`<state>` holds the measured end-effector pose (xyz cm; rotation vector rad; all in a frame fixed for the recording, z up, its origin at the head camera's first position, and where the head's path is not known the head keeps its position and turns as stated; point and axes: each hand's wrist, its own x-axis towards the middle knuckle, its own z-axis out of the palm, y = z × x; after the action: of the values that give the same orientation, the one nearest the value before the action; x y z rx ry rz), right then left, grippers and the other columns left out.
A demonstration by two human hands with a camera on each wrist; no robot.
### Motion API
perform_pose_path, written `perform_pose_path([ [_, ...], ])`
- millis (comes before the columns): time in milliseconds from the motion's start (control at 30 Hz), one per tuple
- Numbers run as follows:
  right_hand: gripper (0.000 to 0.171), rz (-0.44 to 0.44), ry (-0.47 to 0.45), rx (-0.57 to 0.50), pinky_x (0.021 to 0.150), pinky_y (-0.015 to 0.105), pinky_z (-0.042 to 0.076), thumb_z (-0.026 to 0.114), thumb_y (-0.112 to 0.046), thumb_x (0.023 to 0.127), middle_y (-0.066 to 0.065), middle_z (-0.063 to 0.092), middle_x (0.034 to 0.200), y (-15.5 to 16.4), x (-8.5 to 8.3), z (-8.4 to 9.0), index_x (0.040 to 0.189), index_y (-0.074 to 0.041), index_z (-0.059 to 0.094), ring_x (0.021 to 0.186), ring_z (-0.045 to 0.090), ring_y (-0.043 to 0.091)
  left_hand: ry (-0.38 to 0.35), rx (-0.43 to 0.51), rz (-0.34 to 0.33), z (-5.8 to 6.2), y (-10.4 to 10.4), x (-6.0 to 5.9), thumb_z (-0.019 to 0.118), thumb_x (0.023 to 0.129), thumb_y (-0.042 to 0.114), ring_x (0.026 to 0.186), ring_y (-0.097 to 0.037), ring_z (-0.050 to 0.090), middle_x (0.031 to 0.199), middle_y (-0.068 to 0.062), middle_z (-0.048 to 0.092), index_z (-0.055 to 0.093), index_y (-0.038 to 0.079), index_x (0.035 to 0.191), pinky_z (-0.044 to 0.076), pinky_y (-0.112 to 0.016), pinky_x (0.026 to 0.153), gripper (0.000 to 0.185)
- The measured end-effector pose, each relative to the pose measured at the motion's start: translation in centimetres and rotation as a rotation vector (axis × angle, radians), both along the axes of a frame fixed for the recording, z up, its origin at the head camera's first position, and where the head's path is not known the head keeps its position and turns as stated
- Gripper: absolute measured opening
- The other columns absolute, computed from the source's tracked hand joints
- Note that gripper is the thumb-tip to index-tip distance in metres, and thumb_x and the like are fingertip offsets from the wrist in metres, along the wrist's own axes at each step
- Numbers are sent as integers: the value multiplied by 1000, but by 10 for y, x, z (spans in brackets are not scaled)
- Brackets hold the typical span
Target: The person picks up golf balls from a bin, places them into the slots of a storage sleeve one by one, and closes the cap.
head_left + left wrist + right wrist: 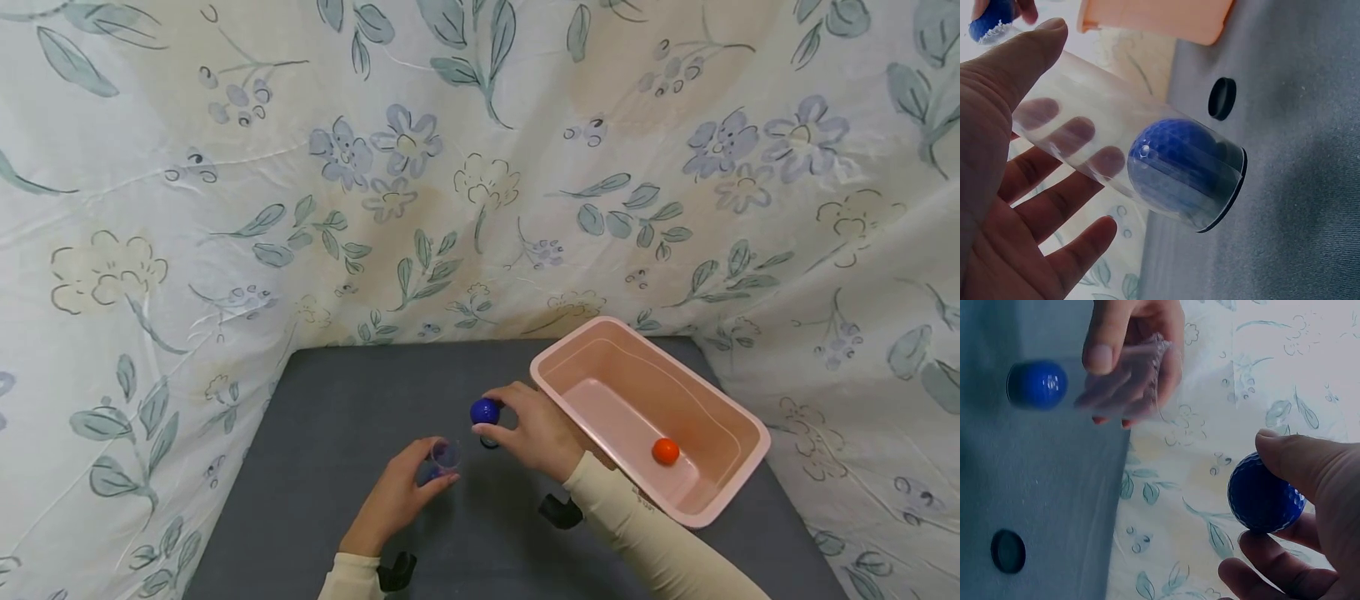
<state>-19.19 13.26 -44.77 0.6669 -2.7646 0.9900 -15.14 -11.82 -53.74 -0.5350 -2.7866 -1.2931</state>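
The right hand (536, 429), pinching a blue golf ball (484, 411) above the grey bench (337, 433), should centre it over the clear cup's (444, 457) mouth before releasing, while the left hand (401, 492), gripping that cup with another blue ball (1175, 165) inside, holds it steady.

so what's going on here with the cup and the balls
A person's left hand holds a clear plastic cup with a blue golf ball at its bottom. The right hand pinches a second blue golf ball just above the grey table. An orange ball lies in the pink tub to the right.
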Motion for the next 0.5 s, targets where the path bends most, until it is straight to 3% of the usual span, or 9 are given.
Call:
perform_pose_path([
  [200, 43, 35, -28, -78, 88, 37, 61, 83, -41, 89, -2, 71, 112, -7, 3, -1, 123, -18, 73, 99, 68, 12, -1, 10, -8, 0, 0, -1, 76, 94, 41, 113, -23, 68, 124, -6, 70, 63, 13, 136, 56, -54, 98, 52],
  [500, 42, 58, -83, -126, 87, 32, 60, 82, -41, 90, -3, 70, 112, -17, 7, -9, 124, -18, 73, 99, 67, 10, 2, 6, -2, 2, 1, 0, 79, 93, 35, 114, -25, 69, 124, -3, 70, 63, 19, 135, 56, -52, 99, 48],
])
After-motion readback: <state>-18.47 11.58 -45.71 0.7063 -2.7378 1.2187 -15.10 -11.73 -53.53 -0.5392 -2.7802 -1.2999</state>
